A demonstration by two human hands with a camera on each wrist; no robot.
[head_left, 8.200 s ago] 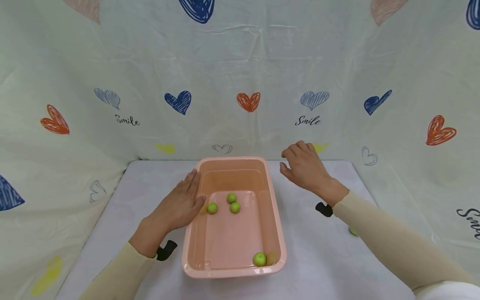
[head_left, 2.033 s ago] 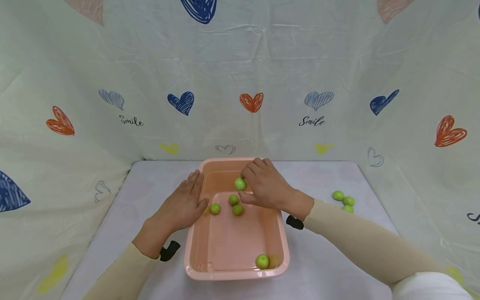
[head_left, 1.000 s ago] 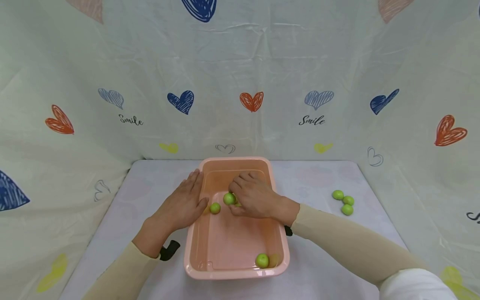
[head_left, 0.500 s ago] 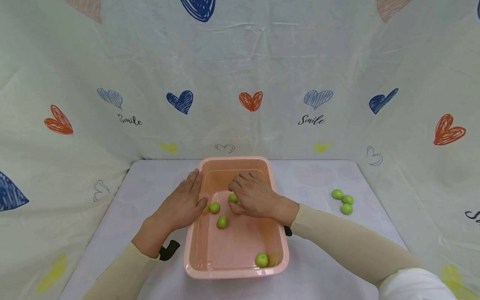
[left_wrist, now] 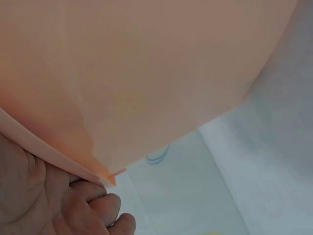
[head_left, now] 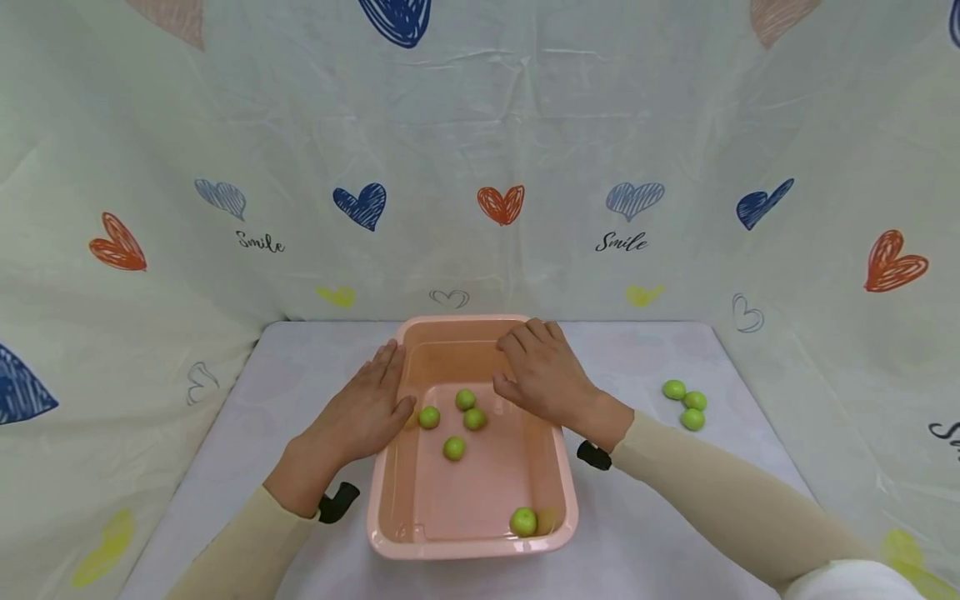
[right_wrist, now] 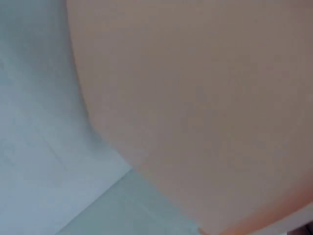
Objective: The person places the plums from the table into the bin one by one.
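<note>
In the head view, a pink plastic basin (head_left: 472, 549) stands on the table, with several small round green fruits on its floor. A loose fruit (head_left: 454, 448) lies near the middle, and another fruit (head_left: 523, 522) sits in the near right corner. My left hand (head_left: 360, 404) rests along the left rim, fingers straight; the left wrist view shows its fingers (left_wrist: 105, 208) below the rim, beside the outer wall (left_wrist: 161, 73). Over the right rim hovers my right hand (head_left: 547, 375), fingers loosely bent and holding nothing. The right wrist view shows mostly the basin's outer wall (right_wrist: 195, 107).
Three more green fruits (head_left: 694, 401) lie grouped on the white-covered table (head_left: 630, 500), to the right of the basin. A pale curtain (head_left: 450, 125) printed with hearts hangs right behind the table's far edge.
My right hand lowered a green fruit into the basin and let it go; the fruit rolled toward the near side. That hand has since drawn back to the right rim. My left hand stayed put.
</note>
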